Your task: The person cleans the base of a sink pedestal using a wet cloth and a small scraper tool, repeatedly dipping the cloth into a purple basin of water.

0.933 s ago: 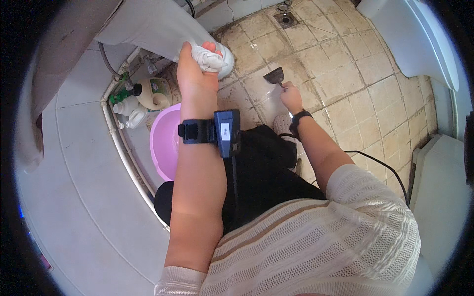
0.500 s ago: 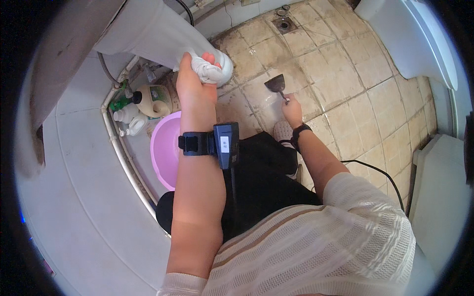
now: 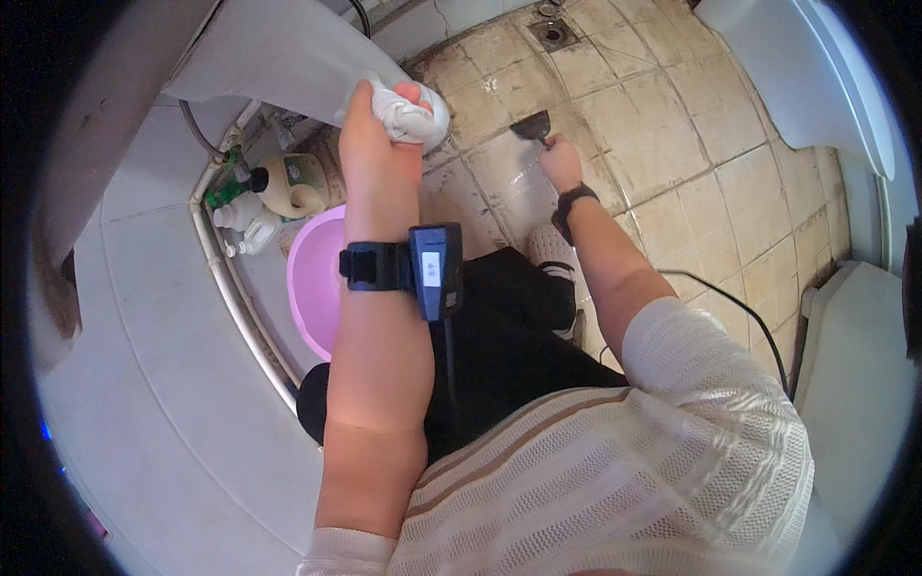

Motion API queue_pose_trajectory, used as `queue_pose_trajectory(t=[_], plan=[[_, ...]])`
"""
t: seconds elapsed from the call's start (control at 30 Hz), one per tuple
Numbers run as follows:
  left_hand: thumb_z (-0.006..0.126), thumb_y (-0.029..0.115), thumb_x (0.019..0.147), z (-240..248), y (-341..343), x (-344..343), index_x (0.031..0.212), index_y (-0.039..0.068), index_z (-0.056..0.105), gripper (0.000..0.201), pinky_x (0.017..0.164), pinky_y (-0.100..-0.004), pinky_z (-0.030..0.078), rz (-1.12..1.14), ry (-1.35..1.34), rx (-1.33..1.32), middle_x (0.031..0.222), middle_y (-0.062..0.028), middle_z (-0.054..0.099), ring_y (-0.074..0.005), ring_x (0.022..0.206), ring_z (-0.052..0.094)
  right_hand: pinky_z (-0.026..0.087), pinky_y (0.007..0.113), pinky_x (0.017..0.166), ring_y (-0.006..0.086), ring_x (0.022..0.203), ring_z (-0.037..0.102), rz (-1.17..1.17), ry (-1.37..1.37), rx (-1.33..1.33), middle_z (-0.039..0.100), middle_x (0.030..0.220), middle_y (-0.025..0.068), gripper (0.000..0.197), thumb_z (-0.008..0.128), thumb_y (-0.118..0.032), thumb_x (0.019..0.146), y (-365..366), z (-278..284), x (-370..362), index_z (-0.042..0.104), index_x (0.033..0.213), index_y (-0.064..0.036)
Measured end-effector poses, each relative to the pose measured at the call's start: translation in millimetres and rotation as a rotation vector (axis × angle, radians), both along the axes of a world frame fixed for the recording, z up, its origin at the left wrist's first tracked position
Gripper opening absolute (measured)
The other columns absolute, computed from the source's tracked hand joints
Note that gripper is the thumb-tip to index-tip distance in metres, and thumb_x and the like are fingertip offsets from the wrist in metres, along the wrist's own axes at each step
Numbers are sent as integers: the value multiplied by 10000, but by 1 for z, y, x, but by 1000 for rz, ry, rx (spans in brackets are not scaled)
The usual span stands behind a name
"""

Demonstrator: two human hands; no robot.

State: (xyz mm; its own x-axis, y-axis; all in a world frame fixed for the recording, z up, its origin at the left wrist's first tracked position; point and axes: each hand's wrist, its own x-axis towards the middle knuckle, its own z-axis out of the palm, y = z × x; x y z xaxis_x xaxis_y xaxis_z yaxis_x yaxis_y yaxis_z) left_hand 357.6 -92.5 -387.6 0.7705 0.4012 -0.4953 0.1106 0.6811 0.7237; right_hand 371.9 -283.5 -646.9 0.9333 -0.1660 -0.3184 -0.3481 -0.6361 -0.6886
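A bunched white cloth (image 3: 407,119) is gripped in my left hand (image 3: 370,130), up against the foot of the white pedestal (image 3: 288,60). My right hand (image 3: 560,163) is closed round the handle of a dark scraper (image 3: 532,125) with a wide flared blade. That blade is at the beige floor tiles (image 3: 629,120), on a wet-looking patch; whether it touches them I cannot tell. Below my left hand, partly hidden by my forearm, stands a pink basin (image 3: 315,278).
Several bottles, among them a beige jug (image 3: 293,187) and a white bottle (image 3: 257,233), stand by the wall pipe (image 3: 216,259). A floor drain (image 3: 554,36) lies at the far side. White fixtures (image 3: 797,77) rise at the right, and a black cable (image 3: 740,302) runs beside my right arm.
My right hand with the scraper has moved away from me and slightly left, and the blade has turned. My left hand keeps the cloth at the pedestal; the view has shifted slightly.
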Motion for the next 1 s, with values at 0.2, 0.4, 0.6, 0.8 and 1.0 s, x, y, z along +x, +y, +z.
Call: queue_pose_trajectory(t=[0.2, 0.4, 0.6, 0.8, 1.0], plan=[[453, 235, 878, 6, -8, 3, 1052, 76, 394, 243, 618, -409, 473, 50, 25, 48, 896, -122, 533, -249, 758, 574, 446, 411, 741, 350, 860, 578, 16, 43, 12, 600, 877, 219, 257, 486, -106, 731, 2, -1, -33, 511, 982, -53], [464, 256, 875, -3, -5, 1, 1102, 60, 385, 311, 640, -387, 476, 41, 48, 62, 912, -115, 536, -233, 782, 573, 443, 408, 757, 351, 880, 573, 7, -48, 13, 605, 889, 204, 268, 502, -131, 734, 0, -14, 1, 515, 994, -65], [461, 265, 876, -3, 15, -2, 1107, 37, 385, 334, 645, -368, 478, 117, 47, 124, 911, -112, 527, -208, 779, 566, 446, 384, 753, 331, 904, 572, -20, 83, -1, 607, 912, 184, 218, 500, -146, 740, 6, 1, -14, 519, 947, -79], [456, 234, 879, 5, -5, 1, 1111, 36, 381, 314, 642, -401, 482, 112, 5, 49, 954, -141, 529, -251, 793, 566, 448, 398, 731, 329, 879, 576, -49, 75, -24, 609, 900, 182, 217, 500, -128, 723, 6, 11, -15, 531, 931, -73], [462, 238, 879, 5, 0, -5, 1126, 45, 383, 323, 664, -405, 482, 121, 11, 103, 994, -139, 523, -254, 838, 570, 445, 390, 734, 332, 872, 579, -43, 9, 34, 610, 883, 190, 243, 492, -109, 717, 8, -6, -26, 529, 948, -45]])
